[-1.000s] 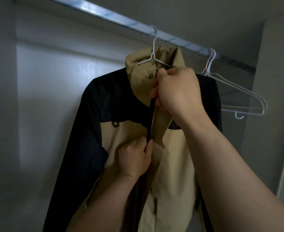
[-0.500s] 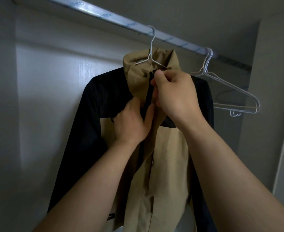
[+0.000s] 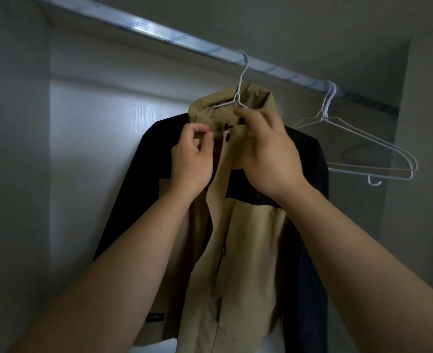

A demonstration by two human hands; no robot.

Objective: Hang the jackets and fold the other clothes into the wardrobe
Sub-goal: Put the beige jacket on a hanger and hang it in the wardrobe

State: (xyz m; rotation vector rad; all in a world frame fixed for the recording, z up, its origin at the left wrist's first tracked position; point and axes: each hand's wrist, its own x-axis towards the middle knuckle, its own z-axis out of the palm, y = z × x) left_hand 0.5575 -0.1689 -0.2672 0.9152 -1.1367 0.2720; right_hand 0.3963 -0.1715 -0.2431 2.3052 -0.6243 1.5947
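Observation:
A tan and black jacket (image 3: 248,238) hangs on a white wire hanger (image 3: 238,98) from the wardrobe rail (image 3: 174,38). Its front is closed up to the collar. My left hand (image 3: 191,159) is at the left side of the collar, thumb and fingers pinching the collar flap beside a dark snap button. My right hand (image 3: 266,154) holds the right side of the collar, fingertips at the collar's top edge just under the hanger. The hands hide most of the collar front.
Two bare white wire hangers (image 3: 363,149) hang on the rail to the right of the jacket. The wardrobe's pale back panel (image 3: 95,154) lies to the left, its right side wall (image 3: 427,174) close by.
My left hand has risen along the jacket front from mid-chest up to the collar. My right hand stayed at the collar. The jacket front has closed.

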